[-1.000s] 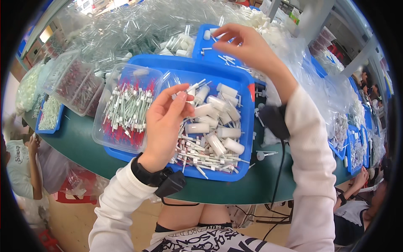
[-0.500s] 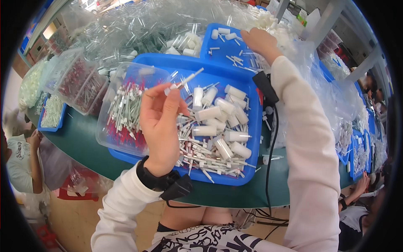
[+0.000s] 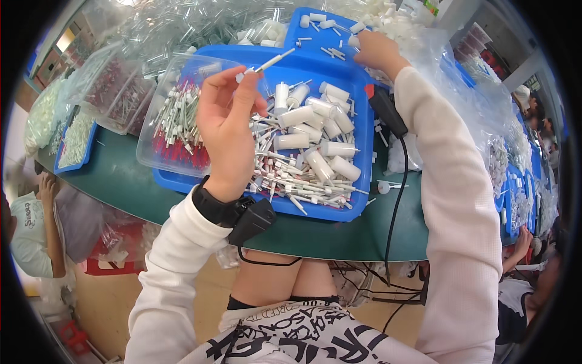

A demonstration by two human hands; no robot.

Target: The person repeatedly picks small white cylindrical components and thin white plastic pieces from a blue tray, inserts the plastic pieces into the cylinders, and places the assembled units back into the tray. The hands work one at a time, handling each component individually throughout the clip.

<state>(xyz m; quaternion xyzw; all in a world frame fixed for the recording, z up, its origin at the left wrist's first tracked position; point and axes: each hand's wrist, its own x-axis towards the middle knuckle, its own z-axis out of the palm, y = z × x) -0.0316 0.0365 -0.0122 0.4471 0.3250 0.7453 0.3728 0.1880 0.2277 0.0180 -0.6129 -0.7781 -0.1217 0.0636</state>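
Note:
My left hand (image 3: 225, 124) is raised over the large blue tray (image 3: 357, 206), its thumb and fingers pinching a thin white rod (image 3: 276, 60) with a small collar. The rod tilts up to the right. At the smaller blue tray (image 3: 297, 36) behind, my right hand (image 3: 379, 51) has its fingers drawn together against a short white cylinder (image 3: 353, 41). More short white cylinders (image 3: 327, 24) and thin sticks (image 3: 332, 53) lie in that tray. Below my left hand, the large tray holds several clear-and-white tubes (image 3: 296, 116) and a heap of white rods (image 3: 303, 185).
A clear plastic box (image 3: 145, 145) of red and white rods overlaps the large tray's left side. Other clear boxes (image 3: 115, 97) stand farther left. Clear tubes (image 3: 200, 27) pile up at the back. A black cable (image 3: 397, 206) hangs beside my right arm. Co-workers sit at both sides.
The view has shifted, so the table sits higher in the picture. My right hand has drawn slightly nearer me across the small tray, uncovering white pieces. My left hand keeps hold of the rod.

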